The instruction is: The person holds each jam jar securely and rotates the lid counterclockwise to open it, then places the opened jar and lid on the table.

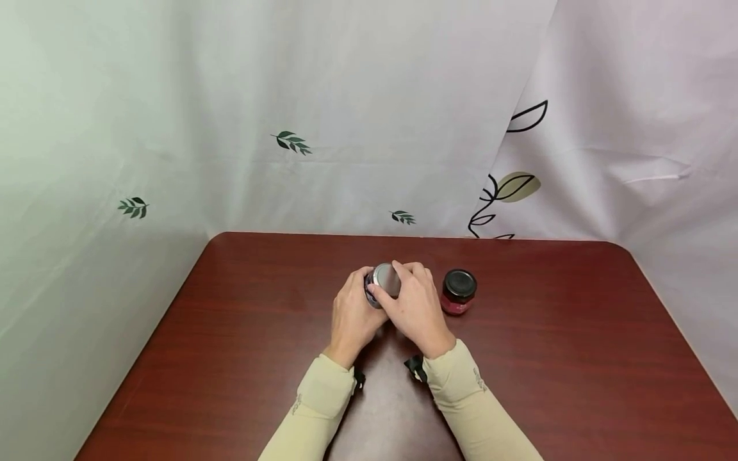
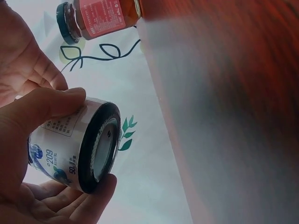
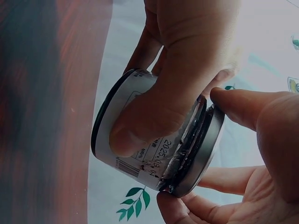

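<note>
A small jar (image 2: 58,154) with a white label, a blueberry picture and a silver lid (image 3: 201,154) is between my two hands, tilted with its lid side up toward the head camera. My left hand (image 1: 354,314) grips the body of the jar, its thumb (image 3: 145,119) across the label and its fingers round the far side. My right hand (image 1: 416,307) holds the rim of the lid between thumb and fingertips. In the left wrist view the jar's dark-edged bottom (image 2: 105,147) faces the table. A narrow gap shows between the lid and the label.
A second jar (image 1: 459,292) with a black lid and a red label stands upright on the reddish-brown table (image 1: 553,358), just right of my right hand. Behind the table hangs a white curtain (image 1: 357,96) with leaf prints.
</note>
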### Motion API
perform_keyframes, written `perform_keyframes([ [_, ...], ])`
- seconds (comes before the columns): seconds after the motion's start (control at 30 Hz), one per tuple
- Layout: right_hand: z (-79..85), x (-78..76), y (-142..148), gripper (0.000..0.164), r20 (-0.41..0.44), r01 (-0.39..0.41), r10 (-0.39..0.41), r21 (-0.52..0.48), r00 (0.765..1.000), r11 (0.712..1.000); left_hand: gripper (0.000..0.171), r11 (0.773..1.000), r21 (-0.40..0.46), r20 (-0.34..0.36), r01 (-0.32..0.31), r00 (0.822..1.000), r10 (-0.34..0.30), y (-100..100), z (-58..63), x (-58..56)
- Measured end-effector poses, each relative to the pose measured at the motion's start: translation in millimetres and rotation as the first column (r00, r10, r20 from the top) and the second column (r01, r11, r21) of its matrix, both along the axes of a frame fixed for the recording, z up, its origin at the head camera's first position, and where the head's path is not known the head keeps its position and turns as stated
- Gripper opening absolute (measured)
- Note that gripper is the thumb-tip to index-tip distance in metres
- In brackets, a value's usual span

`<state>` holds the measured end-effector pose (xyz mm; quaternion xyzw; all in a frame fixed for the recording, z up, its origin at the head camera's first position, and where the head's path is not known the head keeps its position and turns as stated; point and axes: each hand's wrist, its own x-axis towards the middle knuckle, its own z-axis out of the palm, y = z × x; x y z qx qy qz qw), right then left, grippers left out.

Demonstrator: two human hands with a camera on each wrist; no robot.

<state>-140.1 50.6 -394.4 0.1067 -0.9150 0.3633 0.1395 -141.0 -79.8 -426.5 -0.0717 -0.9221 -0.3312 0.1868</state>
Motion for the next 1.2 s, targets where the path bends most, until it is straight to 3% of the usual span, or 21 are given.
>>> perform_keyframes([
  [0.63, -0.5, 1.9, 4.2, 0.061, 0.005, 0.006, -0.006, 0.020, 1.000, 1.000, 0.064, 1.000, -0.012, -0.038, 0.016, 0.999, -0.016, 3.3, -3.3, 2.1],
  [1.2, 1.0, 1.0, 6.0, 0.058, 0.002, -0.049, 0.049, 0.070, 0.999, 0.996, 0.065, 1.000, -0.021, -0.025, 0.016, 1.000, -0.016, 1.4, -4.6, 2.0],
])
